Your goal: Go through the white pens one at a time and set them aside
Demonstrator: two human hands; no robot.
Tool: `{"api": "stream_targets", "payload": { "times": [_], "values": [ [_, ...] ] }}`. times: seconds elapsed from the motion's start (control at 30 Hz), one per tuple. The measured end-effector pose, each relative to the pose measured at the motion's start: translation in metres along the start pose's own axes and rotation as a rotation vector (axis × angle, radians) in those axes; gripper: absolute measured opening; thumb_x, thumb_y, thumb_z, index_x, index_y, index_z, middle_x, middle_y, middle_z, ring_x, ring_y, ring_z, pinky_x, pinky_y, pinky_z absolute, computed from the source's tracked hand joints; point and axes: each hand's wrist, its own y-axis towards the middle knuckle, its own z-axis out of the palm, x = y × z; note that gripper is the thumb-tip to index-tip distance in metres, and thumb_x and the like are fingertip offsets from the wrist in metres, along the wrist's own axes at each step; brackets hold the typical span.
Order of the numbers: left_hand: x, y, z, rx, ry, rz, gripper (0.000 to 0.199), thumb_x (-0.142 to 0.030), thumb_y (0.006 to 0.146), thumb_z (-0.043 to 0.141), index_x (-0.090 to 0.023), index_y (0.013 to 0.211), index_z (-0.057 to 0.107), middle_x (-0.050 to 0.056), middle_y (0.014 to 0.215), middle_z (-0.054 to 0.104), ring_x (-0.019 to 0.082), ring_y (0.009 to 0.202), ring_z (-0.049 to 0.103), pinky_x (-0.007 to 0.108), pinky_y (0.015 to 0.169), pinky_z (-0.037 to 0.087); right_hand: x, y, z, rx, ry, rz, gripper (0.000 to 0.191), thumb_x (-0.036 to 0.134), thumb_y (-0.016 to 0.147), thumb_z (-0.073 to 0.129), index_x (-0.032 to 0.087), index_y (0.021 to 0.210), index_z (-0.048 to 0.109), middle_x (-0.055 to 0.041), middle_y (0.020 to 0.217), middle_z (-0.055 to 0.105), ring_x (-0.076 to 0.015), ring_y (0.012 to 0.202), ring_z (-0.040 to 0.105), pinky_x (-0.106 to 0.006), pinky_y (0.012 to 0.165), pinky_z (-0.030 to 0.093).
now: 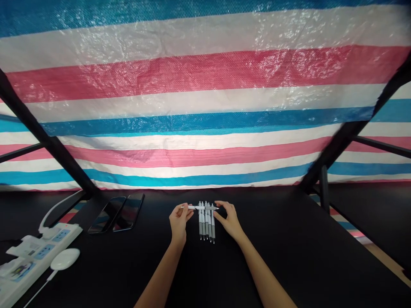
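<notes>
On a black tabletop [272, 239], a row of several white-and-grey retractable pens [206, 224] lies side by side, pointing away from me. A white pen [195, 207] lies crosswise just above the row's far end, its barrel pinched in my left hand [178, 222]. My right hand [228, 219] is at the pen's right end, with thumb and fingers apart on either side of its tip. The crosswise pen partly hides the tops of the row.
Two black smartphones [107, 214] [128, 211] lie to the left, near a white power strip [41, 261] and a corded white mouse [65, 259]. A striped tarpaulin [205, 119] hangs behind the table, crossed by black metal frame bars [48, 141].
</notes>
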Motion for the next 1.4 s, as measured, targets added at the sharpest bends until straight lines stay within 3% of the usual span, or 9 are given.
{"api": "stream_targets", "payload": {
  "times": [0.13,0.2,0.33,0.47,0.7,0.9,1.13,1.27,1.4],
  "values": [
    [0.001,-0.002,0.001,0.009,0.007,-0.014,0.034,-0.041,0.065,0.075,-0.013,0.081,0.065,0.008,0.082,0.072,0.016,0.074,0.069,0.028,0.071,0.057,0.001,0.001,0.001,0.021,-0.019,0.029,0.04,0.043,0.092,0.036,0.024,0.071,0.065,-0.0045,0.086,0.064,-0.0236,0.09,0.054,-0.039,0.085,0.039],
    [0.001,-0.002,0.002,0.015,0.008,-0.017,0.034,-0.041,0.065,0.075,-0.013,0.081,0.065,0.008,0.082,0.072,0.016,0.075,0.069,0.028,0.071,0.057,0.0,0.001,0.002,0.032,-0.023,0.014,0.042,0.043,0.092,0.036,0.023,0.065,0.062,-0.0045,0.08,0.064,-0.0233,0.087,0.055,-0.038,0.083,0.04],
    [0.001,-0.001,0.001,0.011,0.001,-0.009,0.036,-0.042,0.064,0.075,-0.013,0.082,0.065,0.009,0.082,0.072,0.016,0.074,0.069,0.027,0.07,0.057,-0.005,0.0,0.002,0.019,0.035,-0.031,0.023,0.041,0.087,0.047,0.025,0.094,0.063,-0.0046,0.093,0.065,-0.0242,0.094,0.055,-0.039,0.086,0.04],
    [0.001,0.0,0.0,0.009,-0.006,0.0,0.037,-0.043,0.063,0.075,-0.012,0.082,0.065,0.009,0.081,0.072,0.017,0.074,0.069,0.029,0.07,0.057,-0.003,-0.001,0.002,0.018,0.058,0.002,0.033,0.04,0.083,0.053,0.025,0.113,0.057,-0.0043,0.093,0.065,-0.024,0.094,0.056,-0.04,0.09,0.039],
    [0.001,-0.003,0.003,0.024,0.031,-0.023,0.036,-0.043,0.063,0.075,-0.013,0.081,0.064,0.009,0.081,0.072,0.018,0.073,0.069,0.03,0.07,0.057,0.007,0.001,-0.001,0.145,0.094,-0.052,0.041,0.042,0.091,0.039,0.021,0.066,0.063,-0.0018,0.067,0.064,-0.0182,0.068,0.059,-0.029,0.071,0.044],
    [0.003,-0.001,0.001,0.011,0.107,0.044,0.036,-0.045,0.064,0.072,-0.013,0.077,0.062,0.005,0.071,0.068,0.017,0.067,0.067,0.028,0.063,0.056,0.009,0.001,-0.004,0.151,0.14,-0.074,0.022,0.036,0.086,0.051,0.02,0.085,0.066,-0.0038,0.08,0.068,-0.0191,0.073,0.061,-0.029,0.07,0.046],
    [-0.001,-0.003,0.003,0.146,0.081,0.008,0.042,-0.041,0.067,0.071,-0.015,0.098,0.061,0.01,0.098,0.068,0.017,0.08,0.067,0.031,0.073,0.056,0.008,0.002,-0.004,0.082,0.165,-0.022,0.022,0.034,0.085,0.049,0.019,0.085,0.066,-0.0033,0.076,0.068,-0.0187,0.07,0.061,-0.03,0.069,0.047],
    [-0.001,-0.004,0.004,0.207,0.079,0.027,0.045,-0.04,0.065,0.073,-0.015,0.1,0.06,0.009,0.094,0.069,0.02,0.086,0.067,0.034,0.079,0.054,0.004,0.003,-0.004,0.053,0.181,0.007,0.022,0.034,0.084,0.049,0.02,0.087,0.066,-0.0035,0.08,0.068,-0.0189,0.073,0.062,-0.03,0.07,0.047],
    [0.0,-0.004,0.004,0.175,0.146,0.047,0.037,-0.042,0.066,0.071,-0.015,0.089,0.061,0.005,0.079,0.069,0.018,0.076,0.068,0.034,0.076,0.055,0.001,0.002,-0.003,0.05,0.188,0.005,0.023,0.036,0.084,0.05,0.02,0.087,0.066,-0.0046,0.084,0.069,-0.0198,0.077,0.062,-0.031,0.071,0.048]
  ]
}}
